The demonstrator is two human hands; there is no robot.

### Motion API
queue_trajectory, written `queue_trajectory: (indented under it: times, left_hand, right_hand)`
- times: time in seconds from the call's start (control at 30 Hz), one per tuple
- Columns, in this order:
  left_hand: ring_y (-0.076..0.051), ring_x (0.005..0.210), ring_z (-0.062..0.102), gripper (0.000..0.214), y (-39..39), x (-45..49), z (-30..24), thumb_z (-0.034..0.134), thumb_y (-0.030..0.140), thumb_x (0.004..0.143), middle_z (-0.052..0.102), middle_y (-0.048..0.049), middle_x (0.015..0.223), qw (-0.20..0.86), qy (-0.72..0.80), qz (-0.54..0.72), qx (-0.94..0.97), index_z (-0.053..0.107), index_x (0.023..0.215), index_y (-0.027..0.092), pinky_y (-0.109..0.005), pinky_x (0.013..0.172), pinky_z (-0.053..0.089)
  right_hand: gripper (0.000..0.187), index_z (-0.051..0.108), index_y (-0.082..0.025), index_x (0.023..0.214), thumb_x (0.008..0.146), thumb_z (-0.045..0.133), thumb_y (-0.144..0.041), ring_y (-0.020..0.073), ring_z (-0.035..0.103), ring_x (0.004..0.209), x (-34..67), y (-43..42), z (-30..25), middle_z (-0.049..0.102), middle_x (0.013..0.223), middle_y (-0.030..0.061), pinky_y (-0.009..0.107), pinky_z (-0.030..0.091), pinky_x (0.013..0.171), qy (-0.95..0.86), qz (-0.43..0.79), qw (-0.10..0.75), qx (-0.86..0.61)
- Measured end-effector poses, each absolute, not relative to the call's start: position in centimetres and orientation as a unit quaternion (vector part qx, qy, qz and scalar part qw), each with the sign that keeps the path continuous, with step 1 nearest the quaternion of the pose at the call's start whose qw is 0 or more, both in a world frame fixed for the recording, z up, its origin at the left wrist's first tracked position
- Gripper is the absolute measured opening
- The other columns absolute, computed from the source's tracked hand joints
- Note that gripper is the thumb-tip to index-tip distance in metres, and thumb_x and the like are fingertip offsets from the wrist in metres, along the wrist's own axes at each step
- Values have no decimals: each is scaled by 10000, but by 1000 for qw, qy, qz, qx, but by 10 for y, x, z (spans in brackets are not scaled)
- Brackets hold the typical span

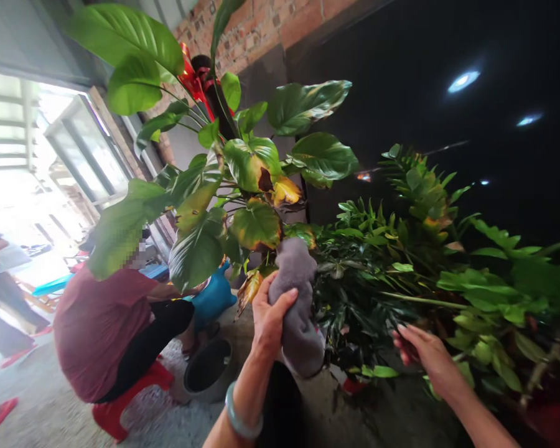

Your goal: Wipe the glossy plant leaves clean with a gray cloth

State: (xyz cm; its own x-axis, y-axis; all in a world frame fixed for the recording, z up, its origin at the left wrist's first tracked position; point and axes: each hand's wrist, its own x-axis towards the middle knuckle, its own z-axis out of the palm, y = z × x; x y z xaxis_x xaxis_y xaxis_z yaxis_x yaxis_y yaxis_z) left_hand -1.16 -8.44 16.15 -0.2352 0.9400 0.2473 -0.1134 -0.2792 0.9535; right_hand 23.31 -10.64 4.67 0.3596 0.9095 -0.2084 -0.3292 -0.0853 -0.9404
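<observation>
My left hand (269, 314), with a pale bangle (242, 412) at its wrist, is closed around a soft grey cloth (302, 330). The bunched cloth stands up in front of the lower leaves of a tall potted-type plant (256, 227), some of whose broad leaves are yellow and brown at the edges. To the right, my right hand (422, 351) reaches among dark narrow leaves (354, 298), its thumb and fingers curled together at the foliage. Whatever lies between those fingertips is too small to make out.
A person in a red shirt (105, 323) sits on a red stool (133, 395) at the left, beside a blue watering can-like vessel (214, 298). A dark bucket (210, 370) stands on the floor. More green plants (485, 292) crowd the right, before a glossy black panel (401, 81).
</observation>
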Motion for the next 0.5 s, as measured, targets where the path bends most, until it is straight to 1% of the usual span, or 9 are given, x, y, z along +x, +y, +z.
queue_trajectory:
  times: [0.07, 0.13, 0.23, 0.33, 0.4, 0.5]
  left_hand:
    - [-161, 720, 609, 568, -74, -5, 163, 766, 327, 548, 673, -10, 861, 394, 432, 659, 473, 623, 1077, 175, -246, 651, 499]
    - [-158, 709, 599, 555, -70, 0, 153, 767, 306, 530, 671, -8, 841, 408, 447, 630, 487, 633, 1052, 173, -249, 654, 494]
    - [-162, 671, 586, 499, -84, 3, 124, 774, 271, 481, 670, -2, 761, 463, 488, 552, 492, 661, 956, 164, -255, 632, 482]
    - [-159, 598, 565, 461, -105, 1, 102, 780, 284, 456, 647, 12, 664, 536, 498, 490, 474, 659, 883, 162, -262, 584, 468]
    - [-154, 579, 558, 461, -113, 0, 101, 780, 306, 477, 640, 19, 656, 559, 485, 478, 472, 650, 899, 172, -262, 572, 462]
    - [-147, 590, 555, 478, -112, 0, 114, 777, 304, 506, 637, 25, 681, 548, 467, 492, 490, 639, 947, 185, -250, 570, 457]
  right_hand:
    - [276, 651, -188, 488, 383, 774, -411, 116, 470, 329, 235, -107, 46, 617, 414, 14, 253, 355, 360, -261, 495, 627, -542]
    - [292, 645, -191, 493, 376, 780, -421, 121, 469, 328, 236, -107, 46, 620, 416, 15, 256, 353, 361, -254, 495, 627, -546]
    - [297, 659, -178, 510, 385, 770, -424, 126, 476, 337, 238, -107, 47, 625, 430, 29, 260, 352, 370, -267, 496, 621, -545]
    - [301, 674, -168, 501, 378, 758, -429, 124, 474, 338, 237, -107, 49, 615, 423, 31, 261, 347, 371, -271, 491, 619, -550]
    - [308, 671, -174, 490, 373, 755, -446, 124, 466, 329, 236, -107, 49, 604, 407, 22, 261, 341, 366, -265, 488, 621, -553]
    - [318, 666, -184, 491, 388, 755, -471, 128, 463, 321, 235, -107, 47, 599, 395, 8, 261, 335, 357, -271, 486, 623, -550]
